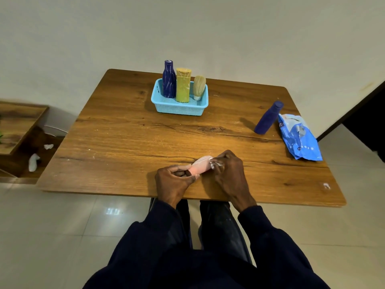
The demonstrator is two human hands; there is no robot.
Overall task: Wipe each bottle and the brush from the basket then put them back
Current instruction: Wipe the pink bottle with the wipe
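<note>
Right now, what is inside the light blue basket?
Standing in the basket: a dark blue bottle, a yellow bottle and a brush, bristles up. The basket floor behind them is hidden.

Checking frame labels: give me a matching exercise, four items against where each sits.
Items:
1. pink bottle
2. yellow bottle
3. plain blue bottle
4. wipes pack

Places:
A. upright in the basket
B. lying at the right edge of the table
C. gripped by the left hand, with the right hand holding a wipe to it
D. upright on the table, outside the basket

Pairs: 1-C, 2-A, 3-D, 4-B
</note>
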